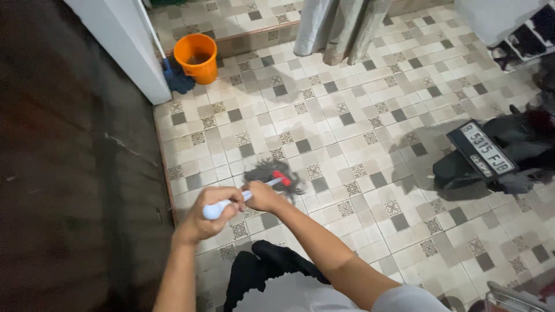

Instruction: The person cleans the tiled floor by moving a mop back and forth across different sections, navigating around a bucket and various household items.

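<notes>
Hands: two, both on one mop handle [231,203], white. Left hand [203,215] fisted round the handle's rounded top end, arm coming up from lower left, wrist bent in. Right hand [263,195] closed round the shaft just ahead of it, forearm running back toward lower right. Mop head [273,175]: one, dark stringy w/ red collar, flat on patterned tile floor [358,133] just beyond right hand. Bucket [196,58]: one, orange, well ahead of hands by white wall [121,46], a second mop, blue [176,78], leaning beside it. Scooter rear [497,156], black, far right of hands; one white rectangular plate w/ dark characters. Curtain [341,26] hangs far ahead.
</notes>
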